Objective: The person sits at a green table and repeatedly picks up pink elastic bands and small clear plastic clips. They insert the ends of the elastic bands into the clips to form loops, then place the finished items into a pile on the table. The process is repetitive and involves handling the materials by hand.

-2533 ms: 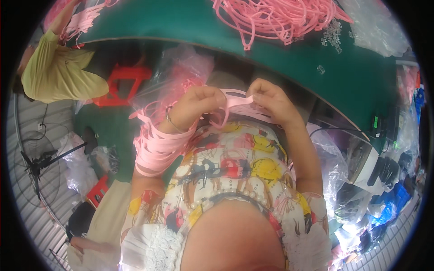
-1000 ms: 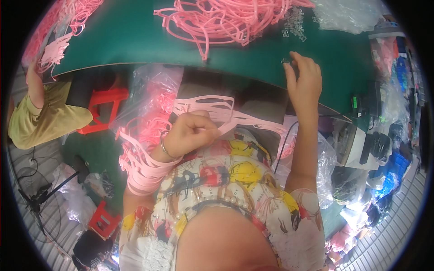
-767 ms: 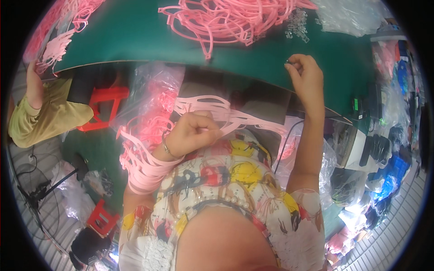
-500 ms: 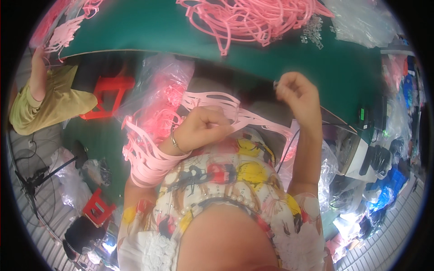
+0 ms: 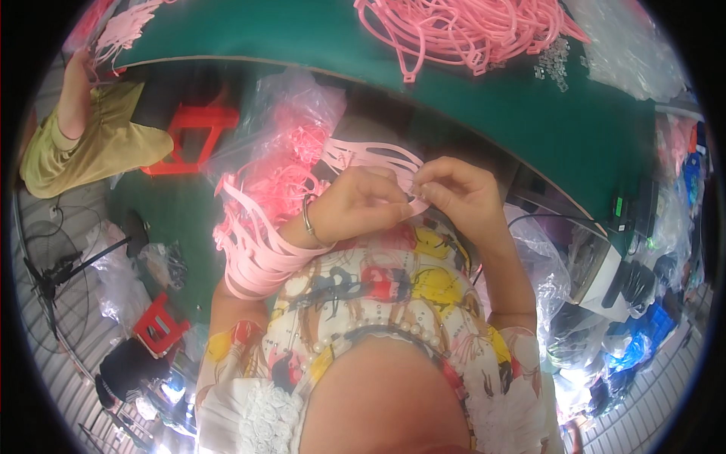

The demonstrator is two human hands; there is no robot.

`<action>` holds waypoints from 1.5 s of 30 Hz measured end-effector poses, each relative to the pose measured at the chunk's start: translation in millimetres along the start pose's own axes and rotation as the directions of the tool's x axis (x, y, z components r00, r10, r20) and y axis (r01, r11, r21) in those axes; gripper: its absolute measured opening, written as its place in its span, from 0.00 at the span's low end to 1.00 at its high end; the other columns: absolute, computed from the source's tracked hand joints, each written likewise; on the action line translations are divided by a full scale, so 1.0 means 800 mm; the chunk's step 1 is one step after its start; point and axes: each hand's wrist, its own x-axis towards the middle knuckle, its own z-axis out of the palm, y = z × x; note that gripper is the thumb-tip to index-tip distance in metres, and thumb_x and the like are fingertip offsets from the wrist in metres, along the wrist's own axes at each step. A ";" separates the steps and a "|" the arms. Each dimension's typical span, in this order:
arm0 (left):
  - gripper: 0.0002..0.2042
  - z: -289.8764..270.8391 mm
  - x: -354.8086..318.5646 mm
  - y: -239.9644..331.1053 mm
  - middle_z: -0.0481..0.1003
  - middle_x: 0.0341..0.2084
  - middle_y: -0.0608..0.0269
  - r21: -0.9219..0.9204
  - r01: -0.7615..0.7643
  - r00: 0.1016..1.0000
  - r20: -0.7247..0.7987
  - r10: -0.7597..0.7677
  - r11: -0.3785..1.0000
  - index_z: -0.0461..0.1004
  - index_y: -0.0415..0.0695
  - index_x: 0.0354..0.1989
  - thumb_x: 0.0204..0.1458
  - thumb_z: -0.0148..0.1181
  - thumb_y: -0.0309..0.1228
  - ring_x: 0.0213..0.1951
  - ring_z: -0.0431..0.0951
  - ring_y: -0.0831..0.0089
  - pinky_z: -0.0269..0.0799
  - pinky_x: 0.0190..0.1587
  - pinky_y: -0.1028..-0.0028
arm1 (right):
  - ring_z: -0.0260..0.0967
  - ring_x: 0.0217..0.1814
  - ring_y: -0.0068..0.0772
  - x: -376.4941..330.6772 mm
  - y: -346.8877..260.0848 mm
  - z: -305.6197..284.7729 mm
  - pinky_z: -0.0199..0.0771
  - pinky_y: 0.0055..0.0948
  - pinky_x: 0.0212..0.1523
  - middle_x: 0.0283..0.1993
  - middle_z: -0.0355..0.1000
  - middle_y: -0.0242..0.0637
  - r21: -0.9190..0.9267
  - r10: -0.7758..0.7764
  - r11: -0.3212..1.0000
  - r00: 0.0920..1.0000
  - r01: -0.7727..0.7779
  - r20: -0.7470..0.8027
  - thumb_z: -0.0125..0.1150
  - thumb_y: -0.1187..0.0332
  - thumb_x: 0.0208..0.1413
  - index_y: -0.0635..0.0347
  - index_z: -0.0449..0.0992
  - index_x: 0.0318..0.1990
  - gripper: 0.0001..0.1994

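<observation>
My left hand (image 5: pixel 355 203) is closed on a flat pink strap (image 5: pixel 376 156), whose loops stretch out beyond my fingers in front of my body. More pink straps (image 5: pixel 253 261) hang looped around my left forearm, behind the bracelet. Fingertips pinched, my right hand (image 5: pixel 463 195) meets the left at the strap's end. A small clear piece at its fingertips is mostly hidden.
On the green table (image 5: pixel 318 45) lie a heap of pink straps (image 5: pixel 476 34), small clear pieces (image 5: pixel 554 64) and a clear plastic bag (image 5: pixel 631 53). Beside my left arm is a bag of pink material (image 5: pixel 291 144). A co-worker's arm (image 5: pixel 74 98) reaches the table at left, near a red stool (image 5: pixel 200 117).
My right hand has moved down and left from the table edge to my left hand, bringing the small clear piece to the strap. The view has shifted slightly.
</observation>
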 end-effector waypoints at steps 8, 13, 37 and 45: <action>0.05 -0.003 -0.002 0.006 0.70 0.23 0.64 -0.013 0.051 0.998 0.042 -0.051 0.999 0.79 0.37 0.28 0.49 0.62 0.27 0.29 0.70 0.77 0.63 0.31 0.76 | 0.72 0.36 0.28 0.002 -0.007 -0.005 0.71 0.25 0.39 0.36 0.74 0.39 -0.299 -0.160 0.934 0.976 0.198 0.145 0.60 0.80 0.45 0.65 0.78 0.41 0.12; 0.06 -0.004 -0.002 0.003 0.70 0.23 0.64 -0.099 0.092 0.996 0.013 -0.091 0.991 0.79 0.36 0.27 0.49 0.61 0.26 0.28 0.70 0.78 0.63 0.31 0.76 | 0.72 0.34 0.40 0.007 0.014 0.002 0.72 0.30 0.36 0.34 0.74 0.41 -0.510 -0.433 0.752 0.896 0.418 0.096 0.61 0.77 0.47 0.65 0.76 0.38 0.09; 0.06 -0.015 -0.005 -0.008 0.70 0.25 0.66 -0.290 0.138 0.990 0.056 -0.127 0.947 0.76 0.35 0.28 0.51 0.56 0.26 0.27 0.71 0.79 0.63 0.29 0.80 | 0.68 0.29 0.17 0.001 -0.006 0.003 0.68 0.20 0.32 0.29 0.72 0.37 -0.255 0.065 0.966 0.995 -0.043 0.079 0.55 0.75 0.55 0.66 0.73 0.38 0.05; 0.06 -0.019 -0.001 -0.025 0.71 0.25 0.68 -0.421 0.126 0.990 0.104 -0.090 0.898 0.76 0.37 0.28 0.50 0.58 0.28 0.27 0.72 0.80 0.63 0.28 0.82 | 0.67 0.34 0.18 0.003 0.008 0.005 0.67 0.20 0.36 0.32 0.71 0.34 -0.133 -0.132 0.979 0.980 0.153 0.151 0.53 0.75 0.57 0.66 0.72 0.38 0.04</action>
